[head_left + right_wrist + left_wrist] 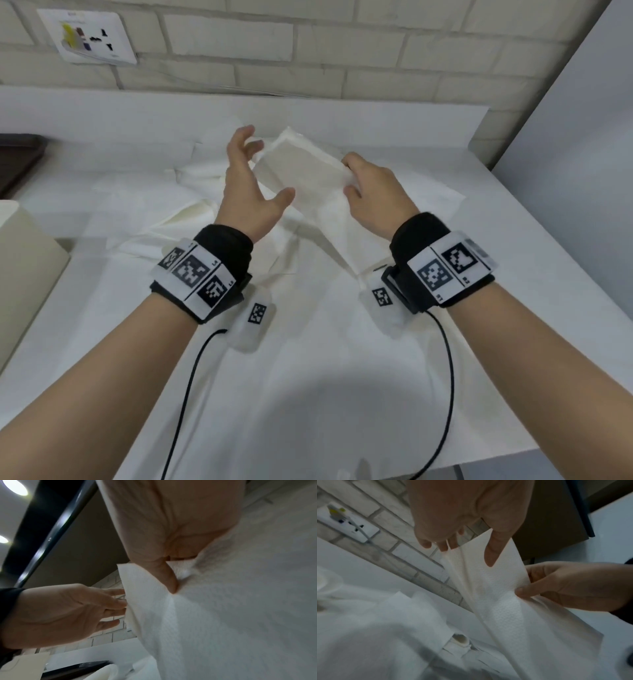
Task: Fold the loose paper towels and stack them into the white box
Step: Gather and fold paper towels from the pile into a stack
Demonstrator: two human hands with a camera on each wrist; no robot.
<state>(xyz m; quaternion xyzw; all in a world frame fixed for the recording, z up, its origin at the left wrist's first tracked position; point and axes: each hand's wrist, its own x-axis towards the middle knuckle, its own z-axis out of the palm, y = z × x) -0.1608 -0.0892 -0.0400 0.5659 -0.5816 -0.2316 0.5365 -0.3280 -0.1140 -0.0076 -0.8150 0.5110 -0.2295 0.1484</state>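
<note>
- Holding one paper towel (pixel 303 171) aloft over the bench (pixel 513 260): I log it as partly folded, layered along its far edge, raised clear of the surface between my two hands.
- Right hand (pixel 371 192): thumb and fingers (pixel 524 590) pinch the towel's right edge; the right-wrist view shows the thumb pressed into the sheet. Gripping.
- Left hand (pixel 248 185): fingers (pixel 113 602) spread and fairly straight, tips at or just beside the towel's left edge, thumb beneath the near corner. I cannot tell whether they touch; they are not curled round it.
- Long axis of the held towel: runs from near-left up to far-right in the head view, slanted, with a tail draping down toward the bench under the right hand.
- Key relation: the free edge lies directly ahead of the left fingertips, so I judge the left hand is the one placed to catch that edge for the next fold while the right anchors.
- Loose paper towels (pixel 164 212): crumpled and overlapping on the bench below and to the left, not yet folded.
- White box (pixel 24 260): at the bench's left edge, well apart from both hands; its inside is not visible.
- Wall socket (pixel 89 37): on the brick wall behind.
</note>
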